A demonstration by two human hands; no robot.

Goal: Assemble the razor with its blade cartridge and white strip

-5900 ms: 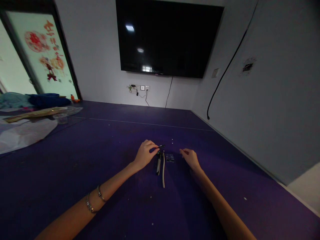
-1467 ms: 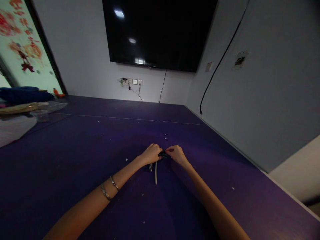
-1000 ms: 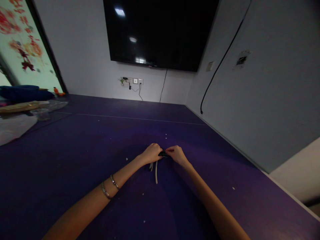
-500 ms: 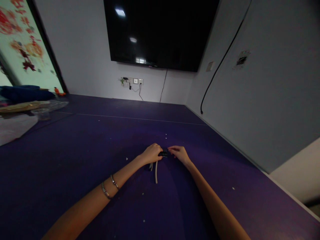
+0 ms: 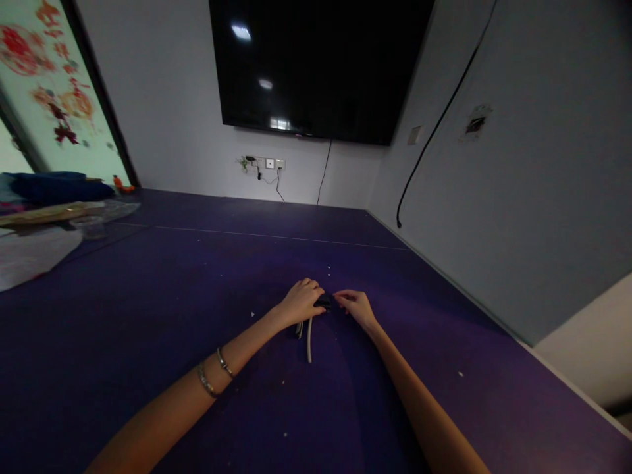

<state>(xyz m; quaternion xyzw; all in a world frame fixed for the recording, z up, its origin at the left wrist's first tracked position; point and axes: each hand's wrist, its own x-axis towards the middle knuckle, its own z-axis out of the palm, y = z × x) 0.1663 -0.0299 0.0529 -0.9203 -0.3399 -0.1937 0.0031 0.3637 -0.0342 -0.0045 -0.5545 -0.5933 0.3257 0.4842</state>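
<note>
My left hand (image 5: 302,301) is closed around a small black object (image 5: 323,302), whose right end sticks out past the thumb and fingers; its kind is too small and dark to tell. Below this hand, short pale cord-like strips (image 5: 309,342) lie on the purple tabletop (image 5: 237,421). Just right of the black object is my right hand (image 5: 356,305), its thumb and fingertips pinched together. Whatever sits between those fingertips, if anything, is too small to make out. Two bracelets (image 5: 224,363) circle my left wrist and forearm.
Plastic bags (image 5: 37,253) and dark blue cloth (image 5: 62,187) lie at the far left. Small white scraps (image 5: 461,374) dot the surface. A large TV (image 5: 320,66) hangs above wall sockets (image 5: 270,163), and a black cable (image 5: 439,122) runs down the right wall.
The view has shifted slightly. My left fingers have moved a little over the black object, while my right hand stays pinched beside it.
</note>
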